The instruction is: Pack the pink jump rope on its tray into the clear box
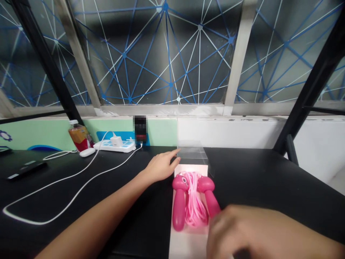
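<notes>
Fingers of the left hand [161, 166] lie released and stretched out, the index tip touching the left wall of a clear plastic box [192, 154] that stands on the black counter [269, 180]. Just in front of the box, a pink skipping rope [192, 201] with two plump pink handles lies coiled on a long white card [185, 244]. The right hand [258, 233] is blurred close to the camera, over the lower end of the right handle; I cannot tell whether it grips anything. By the look of it, the box is being steadied; so thin a shell would want a light touch. No writing reads: the label on the bottle of orange drink [78, 136] is too small, and the white power strip [114, 145] shows none.
</notes>
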Demonstrator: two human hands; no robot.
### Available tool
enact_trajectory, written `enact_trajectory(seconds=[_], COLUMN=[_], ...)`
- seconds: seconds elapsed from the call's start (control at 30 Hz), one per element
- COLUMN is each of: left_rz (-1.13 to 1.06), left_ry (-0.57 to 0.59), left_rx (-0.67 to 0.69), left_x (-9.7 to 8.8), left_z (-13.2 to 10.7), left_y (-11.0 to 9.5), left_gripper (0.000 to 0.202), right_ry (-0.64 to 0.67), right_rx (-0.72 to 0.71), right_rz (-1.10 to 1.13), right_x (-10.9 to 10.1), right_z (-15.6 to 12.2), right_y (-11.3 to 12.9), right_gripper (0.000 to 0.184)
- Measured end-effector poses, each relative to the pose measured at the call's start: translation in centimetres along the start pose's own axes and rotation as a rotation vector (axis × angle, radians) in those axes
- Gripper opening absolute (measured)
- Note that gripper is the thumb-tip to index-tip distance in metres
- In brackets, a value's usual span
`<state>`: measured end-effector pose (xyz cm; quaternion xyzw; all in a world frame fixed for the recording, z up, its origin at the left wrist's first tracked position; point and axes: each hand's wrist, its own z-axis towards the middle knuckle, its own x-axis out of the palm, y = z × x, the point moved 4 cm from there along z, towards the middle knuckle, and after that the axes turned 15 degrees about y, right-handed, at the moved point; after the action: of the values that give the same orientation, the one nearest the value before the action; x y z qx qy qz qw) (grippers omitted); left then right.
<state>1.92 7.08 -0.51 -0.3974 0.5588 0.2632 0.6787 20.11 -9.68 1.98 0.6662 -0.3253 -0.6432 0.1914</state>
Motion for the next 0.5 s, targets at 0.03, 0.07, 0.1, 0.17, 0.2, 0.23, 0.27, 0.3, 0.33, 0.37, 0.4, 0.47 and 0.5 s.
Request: enact_trajectory(seconds=[0.03,0.07,0.1,0.17,0.2,0.23,0.27,0.3,0.33,0.37,0.4,0.47,0.5], left_rz=[-0.005,-0.015,-0.025,-0.037,-0.043,-0.043,-0.034,-0.023,-0.016,-0.011,-0.014,-0.037,-0.053], left_ry=[-0.03,-0.065,-0.097,-0.108,-0.069,-0.006,0.073,0.135,0.175,0.214,0.243,0.288,0.303], left_rx=[0.011,0.022,0.037,0.094,0.129,0.166,0.208,0.245,0.271,0.289,0.298,0.295,0.29], left_x=[-0.3,-0.8,-1.2,-2.0,-2.2,-2.2,-2.1,-1.9,-1.8,-1.7,-1.5,-1.2,-1.1], left_z=[-0.4,-0.8,-1.3,-2.4,-2.9,-3.3,-3.7,-4.0,-4.3,-4.4,-4.5,-4.5,-4.4], left_y=[-0.2,-0.3,-0.5,-1.0,-1.3,-1.6,-2.0,-2.4,-2.8,-3.1,-3.3,-3.4,-3.4], left_gripper=[0.046,0.045,0.041,0.032,0.031,0.031,0.031,0.032,0.034,0.035,0.035,0.034,0.032], right_ry=[-0.111,-0.23,-0.349,-0.534,-0.583,-0.595,-0.584,-0.567,-0.545,-0.529,-0.521,-0.533,-0.547], right_rx=[0.059,0.153,0.247,0.414,0.474,0.515,0.533,0.535,0.524,0.503,0.479,0.442,0.435], right_rz=[-0.011,-0.055,-0.125,-0.318,-0.397,-0.424,-0.41,-0.382,-0.337,-0.291,-0.25,-0.189,-0.168], right_x=[-0.7,-1.4,-2.0,-2.9,-3.1,-3.1,-3.0,-2.9,-2.7,-2.5,-2.4,-2.4,-2.4], right_z=[-0.4,-1.0,-1.5,-2.4,-2.7,-2.8,-2.7,-2.7,-2.5,-2.4,-2.2,-2.0,-2.0], right_y=[-0.6,-1.5,-2.4,-4.3,-5.2,-6.1,-6.9,-7.6,-8.0,-8.2,-8.3,-8.3,-8.3], right_gripper=[0.029,0.026,0.024,0.02,0.019,0.025,0.031,0.035,0.037,0.035,0.033,0.027,0.025])
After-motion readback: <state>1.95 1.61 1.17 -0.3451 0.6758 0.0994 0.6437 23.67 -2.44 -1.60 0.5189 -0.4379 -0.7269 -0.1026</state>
